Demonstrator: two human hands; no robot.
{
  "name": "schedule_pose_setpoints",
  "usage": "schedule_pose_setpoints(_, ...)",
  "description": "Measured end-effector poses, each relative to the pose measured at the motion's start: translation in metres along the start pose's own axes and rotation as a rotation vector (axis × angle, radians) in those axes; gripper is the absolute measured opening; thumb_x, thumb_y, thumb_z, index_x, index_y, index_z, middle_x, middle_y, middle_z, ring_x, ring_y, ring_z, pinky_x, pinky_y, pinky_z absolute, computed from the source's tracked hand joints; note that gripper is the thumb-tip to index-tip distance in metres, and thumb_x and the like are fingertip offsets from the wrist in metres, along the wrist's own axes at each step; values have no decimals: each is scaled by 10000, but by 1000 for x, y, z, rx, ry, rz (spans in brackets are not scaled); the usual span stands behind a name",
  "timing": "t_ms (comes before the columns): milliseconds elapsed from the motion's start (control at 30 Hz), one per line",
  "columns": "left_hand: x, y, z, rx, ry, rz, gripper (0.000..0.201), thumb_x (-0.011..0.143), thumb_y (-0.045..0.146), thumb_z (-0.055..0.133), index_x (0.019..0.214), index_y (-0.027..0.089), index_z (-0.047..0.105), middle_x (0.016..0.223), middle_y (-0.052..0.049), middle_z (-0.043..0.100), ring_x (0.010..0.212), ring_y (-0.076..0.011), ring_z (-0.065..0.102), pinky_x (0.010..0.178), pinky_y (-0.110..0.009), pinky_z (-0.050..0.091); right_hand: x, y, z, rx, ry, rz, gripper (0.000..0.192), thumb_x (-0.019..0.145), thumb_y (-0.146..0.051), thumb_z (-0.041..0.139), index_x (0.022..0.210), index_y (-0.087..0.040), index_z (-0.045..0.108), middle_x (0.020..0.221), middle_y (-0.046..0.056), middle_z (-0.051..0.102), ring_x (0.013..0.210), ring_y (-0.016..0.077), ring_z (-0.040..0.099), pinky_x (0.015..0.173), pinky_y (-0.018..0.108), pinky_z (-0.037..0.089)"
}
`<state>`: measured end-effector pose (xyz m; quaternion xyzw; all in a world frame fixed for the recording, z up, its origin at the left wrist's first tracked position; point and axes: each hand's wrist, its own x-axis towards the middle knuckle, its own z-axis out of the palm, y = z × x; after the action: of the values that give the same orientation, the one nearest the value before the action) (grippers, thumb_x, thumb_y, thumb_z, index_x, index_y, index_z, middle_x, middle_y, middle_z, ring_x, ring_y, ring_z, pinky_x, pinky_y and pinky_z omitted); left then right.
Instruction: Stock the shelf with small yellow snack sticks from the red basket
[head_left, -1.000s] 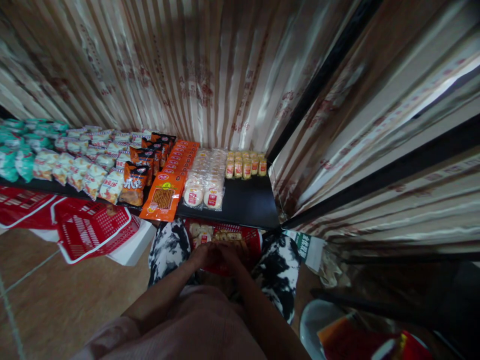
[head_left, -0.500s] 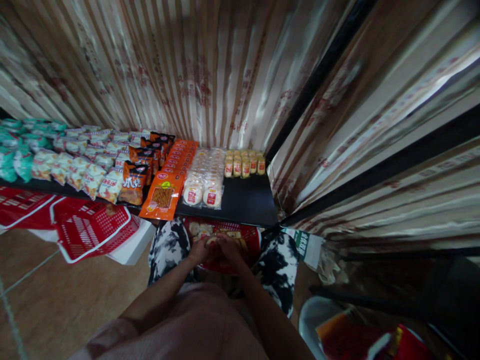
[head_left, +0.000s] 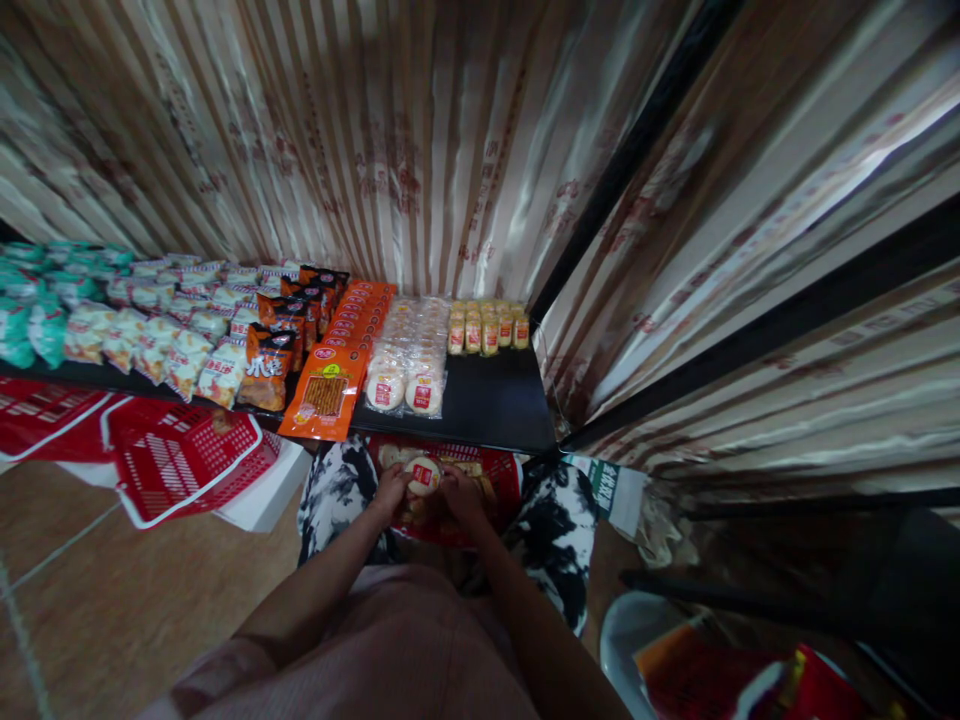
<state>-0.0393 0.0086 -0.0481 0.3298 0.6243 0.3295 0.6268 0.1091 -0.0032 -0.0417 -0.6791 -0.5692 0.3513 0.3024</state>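
Observation:
Between my hands is a round white rice cracker packet [head_left: 424,478] with a red label facing up. My left hand [head_left: 391,488] grips its left side. My right hand [head_left: 458,490] pinches at its right edge. Both are over a red basket [head_left: 511,478] between my knees, which holds more small wrapped snacks [head_left: 472,468]. On the black shelf [head_left: 495,395] just ahead stand rows of similar rice cracker packets [head_left: 405,345]. To their right are small yellow packets [head_left: 489,328], and to their left orange snack bags [head_left: 327,392].
Farther left on the shelf sit black-orange bags [head_left: 268,362], white bags [head_left: 180,350] and teal bags [head_left: 46,328]. Red baskets [head_left: 187,455] and a white box [head_left: 274,485] lie below. Pleated curtain [head_left: 420,130] hangs behind; a white tub [head_left: 622,640] with red packaging is at lower right.
My hands have moved apart a little, and the rice cracker packet, mostly covered before, now shows its labelled face between them. The shelf goods have stayed put.

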Motion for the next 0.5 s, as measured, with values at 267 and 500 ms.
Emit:
schedule_pose_setpoints(267, -13, 10, -1, -271, -98, -118, 164, 692, 41, 465, 818, 144, 487, 763, -23, 621, 724, -143, 635, 635, -273, 543, -8, 17, 4, 132, -32, 159, 249, 705, -244, 505, 910, -178, 628, 889, 75, 687, 823, 204, 639, 767, 327, 492)
schedule_pose_setpoints(500, -22, 17, 0, -354, -203, -114, 302, 611, 16, 501, 890, 127, 540, 736, -27, 621, 701, -149, 625, 653, -279, 534, -8, 24, 4, 193, -68, 199, 166, 749, -296, 500, 789, -188, 620, 865, 66, 681, 835, 193, 631, 756, 306, 480)
